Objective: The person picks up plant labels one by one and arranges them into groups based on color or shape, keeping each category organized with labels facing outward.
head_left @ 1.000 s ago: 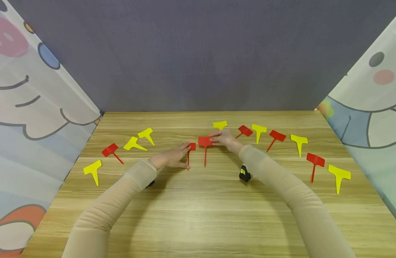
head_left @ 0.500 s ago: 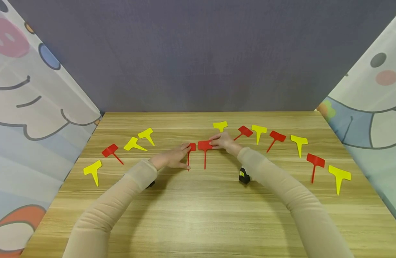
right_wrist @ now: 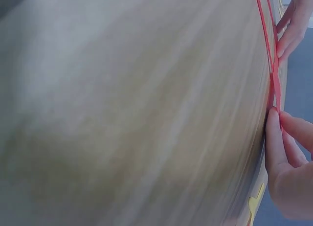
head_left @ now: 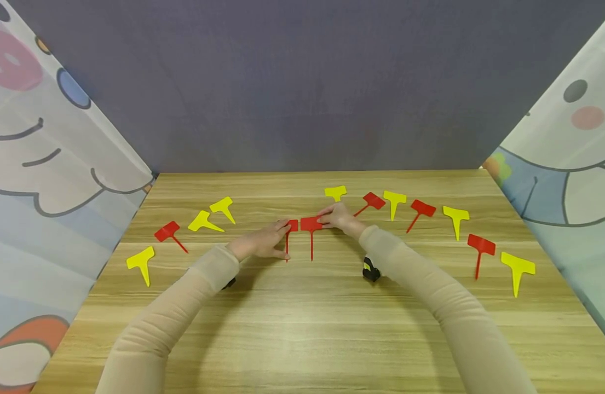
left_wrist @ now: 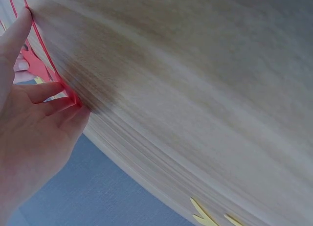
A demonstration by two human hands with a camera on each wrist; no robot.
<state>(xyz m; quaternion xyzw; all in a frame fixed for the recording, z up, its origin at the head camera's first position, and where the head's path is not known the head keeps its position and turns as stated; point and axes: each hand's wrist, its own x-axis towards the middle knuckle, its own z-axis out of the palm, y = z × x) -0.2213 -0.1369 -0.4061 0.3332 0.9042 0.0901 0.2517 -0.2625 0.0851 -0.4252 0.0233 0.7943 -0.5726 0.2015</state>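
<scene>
Head view: left hand spread over left red tag; right hand pinches right red tag just beside it on the table. Left wrist: thumb at stem, fingertips at head; light pressure should suffice. Right wrist: thumb-and-finger grip; level sliding seems best.

Wood-grain desk under left grip and right grip, soft sheen this side of both. Dull grey-purple wall beyond. Cartoon-printed curtain left of left grip, another off right.
</scene>
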